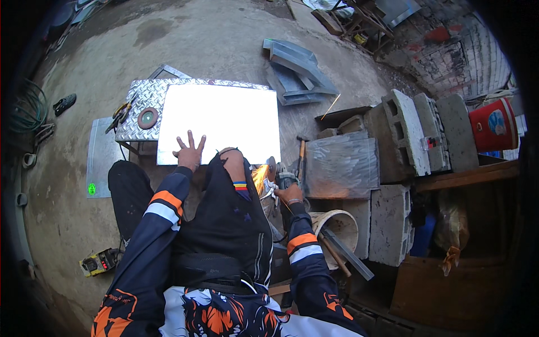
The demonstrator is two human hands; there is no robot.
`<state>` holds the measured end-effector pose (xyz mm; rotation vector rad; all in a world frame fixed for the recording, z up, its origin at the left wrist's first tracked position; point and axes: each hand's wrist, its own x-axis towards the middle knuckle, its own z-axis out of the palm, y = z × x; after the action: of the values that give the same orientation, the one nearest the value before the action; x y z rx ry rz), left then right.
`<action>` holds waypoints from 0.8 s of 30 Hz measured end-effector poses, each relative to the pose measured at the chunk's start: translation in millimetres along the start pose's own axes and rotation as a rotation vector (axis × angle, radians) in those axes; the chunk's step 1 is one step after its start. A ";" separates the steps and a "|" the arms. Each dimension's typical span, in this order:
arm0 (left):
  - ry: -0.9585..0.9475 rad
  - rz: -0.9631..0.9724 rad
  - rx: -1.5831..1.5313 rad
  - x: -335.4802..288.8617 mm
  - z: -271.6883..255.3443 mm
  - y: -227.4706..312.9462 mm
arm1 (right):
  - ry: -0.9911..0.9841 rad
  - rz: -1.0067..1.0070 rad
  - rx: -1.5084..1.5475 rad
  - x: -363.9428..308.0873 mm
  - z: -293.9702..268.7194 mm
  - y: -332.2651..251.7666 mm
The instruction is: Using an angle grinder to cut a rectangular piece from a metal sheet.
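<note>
A bright white sheet [224, 115] lies on a low table topped with diamond-patterned metal plate [147, 92]. My left hand [190, 154] rests flat on the sheet's near left part, its fingers spread. At the sheet's near right corner, my right hand [291, 195] grips an angle grinder [287, 179]. The grinder's disc [272, 164] is at the sheet's right edge; the exact contact is hard to make out. Orange sparks [260, 177] spray toward my bent knee. A round abrasive disc [147, 118] lies left of the sheet, beside plier-like tools [122, 115].
A hammer [302, 163] lies right of the grinder, by a grey sheet-topped stand [342, 165]. Concrete blocks [405, 132] and a red bucket [494, 126] stand farther right. Bent metal channels [297, 70] lie beyond the table. A yellow-black device [100, 262] sits on the floor at left.
</note>
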<state>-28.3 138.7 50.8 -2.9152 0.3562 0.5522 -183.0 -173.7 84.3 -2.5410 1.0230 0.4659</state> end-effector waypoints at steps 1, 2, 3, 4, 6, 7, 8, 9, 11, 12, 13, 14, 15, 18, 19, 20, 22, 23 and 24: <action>-0.003 -0.003 0.003 -0.3 0.8 -1.5 | -0.005 -0.002 0.001 -0.9 1.1 -2.2; 0.002 -0.005 0.001 -0.5 1.7 -2.9 | -0.021 0.027 0.011 -1.5 2.0 -4.3; 0.010 0.001 -0.005 -0.5 1.6 -1.0 | -0.032 0.061 0.021 -1.1 1.4 -2.2; 0.010 0.005 -0.005 -0.4 1.5 0.1 | -0.031 0.064 0.020 1.1 0.1 -1.0; 0.024 -0.009 0.055 0.6 1.5 -0.2 | -0.047 -0.023 0.050 8.2 -3.0 -0.4; 0.025 -0.007 0.055 0.9 1.9 -0.8 | -0.046 -0.022 0.051 10.6 -3.5 -0.6; 0.019 -0.002 0.049 0.9 2.5 -1.4 | -0.047 -0.021 0.050 12.6 -4.0 -0.7; 0.011 0.000 0.042 0.9 3.1 -2.4 | -0.051 -0.024 0.048 13.6 -4.3 -2.9; 0.024 -0.001 0.028 1.4 4.4 -2.8 | -0.004 -0.036 0.052 11.8 -3.3 -5.9; 0.037 0.003 0.014 0.5 4.6 -1.7 | 0.044 -0.043 0.054 11.1 -2.4 -4.5; 0.036 0.002 0.012 0.3 4.4 -1.4 | 0.044 -0.044 0.052 11.5 -2.3 -3.2; 0.034 0.001 0.026 0.7 3.9 -1.5 | 0.019 -0.037 0.044 12.2 -2.6 -1.8; 0.033 0.002 0.040 0.8 2.3 -1.1 | -0.005 -0.028 0.037 12.6 -2.8 -0.6; 0.016 0.004 0.040 -0.2 0.1 -0.1 | -0.075 0.065 0.011 10.7 -2.1 -0.2; 0.014 0.001 0.040 -0.3 0.5 -1.8 | -0.077 0.063 0.010 9.1 -2.0 -1.8; 0.013 -0.005 0.043 -0.2 0.8 -3.2 | -0.070 0.029 -0.004 7.4 -2.2 -3.0; 0.011 -0.007 0.045 -1.1 -0.9 -1.9 | -0.060 -0.001 -0.019 3.9 -4.0 -3.2; 0.000 -0.007 0.043 -2.1 -1.4 -1.5 | -0.063 0.004 -0.020 1.8 -4.1 -3.7; -0.009 -0.008 0.041 -2.7 -1.9 -1.5 | -0.065 0.007 -0.020 1.3 -3.9 -3.4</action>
<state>-29.7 140.3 53.7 -2.8724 0.3499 0.5492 -179.1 -173.9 87.9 -2.5227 1.0093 0.5595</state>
